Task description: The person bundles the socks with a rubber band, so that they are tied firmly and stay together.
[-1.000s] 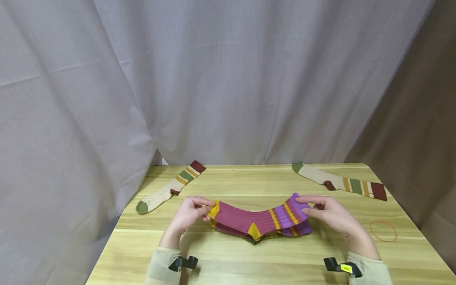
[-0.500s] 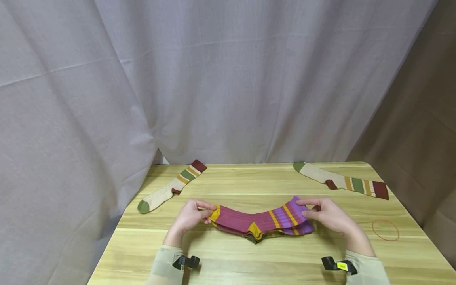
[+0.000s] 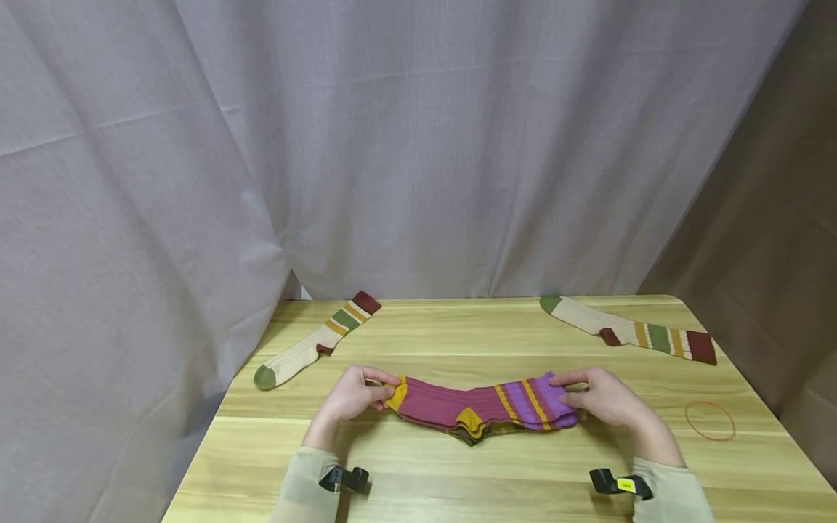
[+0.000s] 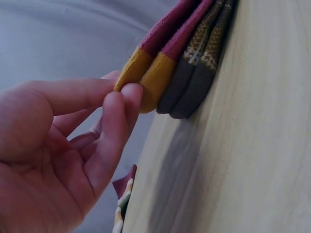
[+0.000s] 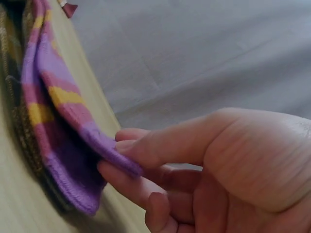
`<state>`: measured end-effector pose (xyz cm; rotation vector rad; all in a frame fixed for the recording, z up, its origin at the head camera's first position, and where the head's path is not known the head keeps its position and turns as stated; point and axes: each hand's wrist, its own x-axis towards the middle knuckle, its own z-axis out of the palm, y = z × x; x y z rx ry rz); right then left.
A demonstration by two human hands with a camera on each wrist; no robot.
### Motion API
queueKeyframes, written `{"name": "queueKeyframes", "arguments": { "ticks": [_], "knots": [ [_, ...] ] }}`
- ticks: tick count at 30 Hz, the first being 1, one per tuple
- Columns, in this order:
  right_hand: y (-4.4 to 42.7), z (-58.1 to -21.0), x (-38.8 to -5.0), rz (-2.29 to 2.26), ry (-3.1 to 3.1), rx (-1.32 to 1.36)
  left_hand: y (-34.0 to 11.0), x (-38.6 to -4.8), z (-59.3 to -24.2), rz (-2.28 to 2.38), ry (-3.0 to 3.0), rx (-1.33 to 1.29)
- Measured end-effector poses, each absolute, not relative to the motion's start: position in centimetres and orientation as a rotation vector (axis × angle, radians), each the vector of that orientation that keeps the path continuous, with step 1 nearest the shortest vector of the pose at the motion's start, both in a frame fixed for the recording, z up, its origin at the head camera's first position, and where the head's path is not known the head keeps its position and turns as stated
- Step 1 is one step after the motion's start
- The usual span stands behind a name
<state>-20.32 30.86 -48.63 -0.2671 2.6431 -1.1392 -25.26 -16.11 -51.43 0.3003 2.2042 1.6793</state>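
A maroon sock with yellow toe and heel and a purple striped cuff (image 3: pixel 434 404) lies uppermost in a stack at the middle of the table. My left hand (image 3: pixel 353 396) pinches its yellow toe between thumb and fingers. At the cuff, my right hand (image 3: pixel 604 398) pinches the top purple edge, and the right wrist view shows that layer lifted a little off a second purple cuff (image 5: pixel 73 189). A matching second yellow toe (image 4: pixel 159 80) lies just under the pinched one in the left wrist view. Below both are dark grey-brown socks (image 4: pixel 187 90), mostly hidden in the head view.
One cream sock with green toe and striped cuff (image 3: pixel 301 356) lies at the back left. Its lookalike, another cream sock (image 3: pixel 582 317), lies at the back right. A thin red-orange elastic ring (image 3: pixel 710 421) is right of my right hand. Grey curtains (image 3: pixel 418 160) stand behind the table.
The purple cuff in my right hand has come down onto the stack, so the gap between the two maroon socks has narrowed. My left hand keeps its pinch on the toe.
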Motion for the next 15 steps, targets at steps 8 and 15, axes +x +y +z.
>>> {"name": "queueKeyframes", "arguments": {
  "ticks": [8,15],
  "knots": [
    [31.0,-48.6,-20.5,-1.109,2.668,-0.206,-15.8,-25.5,-51.6,1.664,2.213,0.354],
    [31.0,-49.6,-20.7,-1.144,2.633,-0.138,-15.8,-25.4,-52.5,1.643,2.22,0.341]
  ]
}}
